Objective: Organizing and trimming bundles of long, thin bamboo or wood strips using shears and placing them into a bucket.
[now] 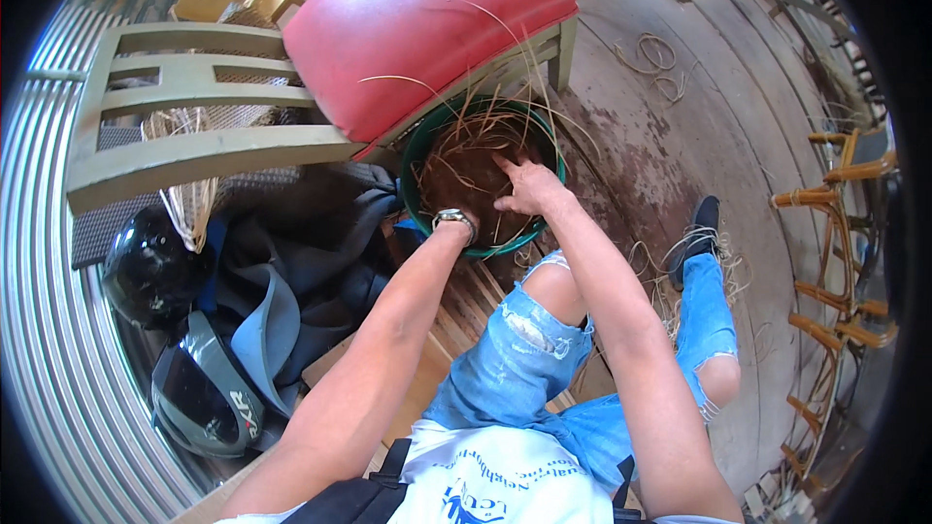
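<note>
Brown, murky water lies in a round green tub [410,167], with long pale cane strips [482,123] coiled in it and some ends arching up over the rim. My left hand [464,222], with a metal watch on the wrist, dips into the water at the near left side of the tub. Its fingers are hidden below the surface. Over the right part of the tub, my right hand [531,186] reaches down with index finger and thumb spread apart. No strip shows in its grasp; its other fingers are partly hidden.
A chair with a red padded seat [417,19] stands close behind the tub. At left lie a black helmet [155,267], a grey helmet [209,388] and dark cloth. Loose cane coils [646,53] lie on the plank floor. Bent cane frames [825,199] stand at right.
</note>
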